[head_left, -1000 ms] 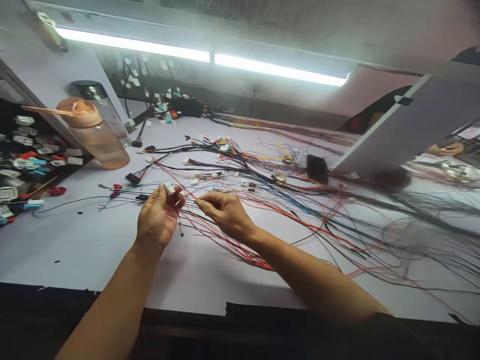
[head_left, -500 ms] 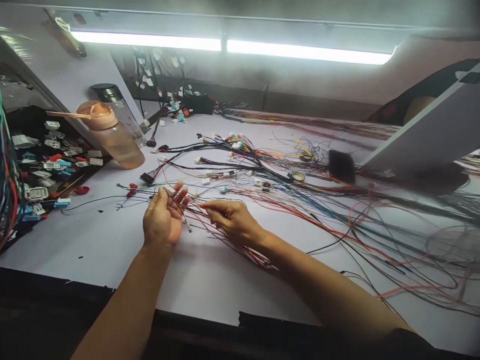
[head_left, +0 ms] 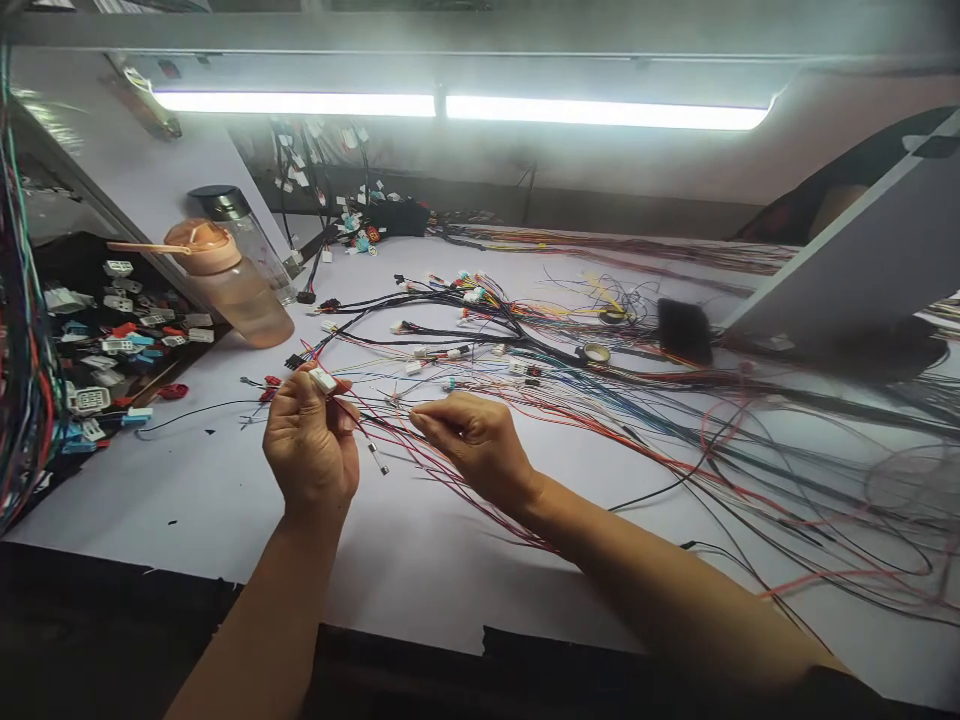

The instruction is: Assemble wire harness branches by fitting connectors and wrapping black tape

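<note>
My left hand (head_left: 309, 445) is closed around a white plastic connector (head_left: 323, 381), held up between thumb and fingers above the table. Thin red wires run from the connector, and a short lead with a small metal-and-white end (head_left: 379, 458) hangs beside the palm. To the right, my right hand (head_left: 480, 440) is in a pinch, thumb and forefinger pressed together. Whatever sits in that pinch is too small to make out. Red wires (head_left: 480, 500) pass under the right hand and wrist.
A black-wrapped wire harness (head_left: 450, 292) with several connectors lies behind the hands. Loose wires (head_left: 675, 440) spread rightward, near a tape roll (head_left: 596, 353). At left are a drink bottle (head_left: 244, 300) and a pile of connectors (head_left: 112, 345). A lamp (head_left: 600, 113) hangs overhead.
My left hand has turned and curled its fingers, bringing the white connector into clearer view. My right hand has shifted slightly right, still pinched. The camera view has tilted a little.
</note>
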A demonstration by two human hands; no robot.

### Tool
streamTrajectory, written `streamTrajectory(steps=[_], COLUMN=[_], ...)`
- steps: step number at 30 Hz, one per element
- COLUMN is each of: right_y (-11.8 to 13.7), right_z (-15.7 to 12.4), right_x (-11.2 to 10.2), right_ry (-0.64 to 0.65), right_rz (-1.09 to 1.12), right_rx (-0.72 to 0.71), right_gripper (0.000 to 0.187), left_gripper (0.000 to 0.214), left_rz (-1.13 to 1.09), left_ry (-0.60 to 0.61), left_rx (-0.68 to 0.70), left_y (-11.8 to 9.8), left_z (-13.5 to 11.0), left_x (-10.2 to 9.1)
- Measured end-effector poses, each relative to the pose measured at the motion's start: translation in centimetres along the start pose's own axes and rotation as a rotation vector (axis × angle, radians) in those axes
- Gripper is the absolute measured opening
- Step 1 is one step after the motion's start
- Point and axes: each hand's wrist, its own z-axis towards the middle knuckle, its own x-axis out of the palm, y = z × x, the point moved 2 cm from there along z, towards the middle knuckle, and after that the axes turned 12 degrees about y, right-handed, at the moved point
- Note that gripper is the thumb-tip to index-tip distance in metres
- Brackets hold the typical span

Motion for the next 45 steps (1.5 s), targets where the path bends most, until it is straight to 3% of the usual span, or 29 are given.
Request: streamTrajectory(steps=[4,6,9,12,17,23,32,45], right_y=[-0.2,-0.6,-1.3,-1.4,-0.4,-0.1,-0.3,-0.1], right_z=[-0.2,-0.4,-0.8,-0.8,-0.5,-0.6,-0.5,-0.5], right_x=[0.3,1.0,2.0,2.0,1.2,1.0,0.7,0.5], right_ry=[0.028,0.098,0.18,0.112,0.023,0.005,-0.017,-0.032], right_rz=[0.03,0.079,0.121,0.042,-0.003,-0.089,-0.253,-0.271], right_rx=[0.058,0.148,0.226,0.151,0.04,0.022,-0.005,-0.013], right_gripper=[0.019,0.023,0.022,0.02,0.022,0.022,0.023,0.028], left_gripper=[0.028,0.023,0.019,0.012,0.004,0.012,0.024,0.027], left_rz=[0.344,0.386,0.113,-0.141,-0.191,-0.209,-0.24,-0.239], left_ry=[0.028,0.032,-0.005,-0.013,-0.002,0.16,0.308,0.405], left_rx=[-0.091,-0.133,-0.239,-0.411,-0.543,-0.527,-0.52,-0.463], left_y=[0.9,1.1,1.0,0.9,1.2,1.6,1.9,1.3], left_z=[0.5,0.9,1.2,0.9,0.1,-0.2,-0.6,-1.1], left_x=[-0.6,-1.1,-1.4,-0.8,0.3,0.6,0.6,1.3])
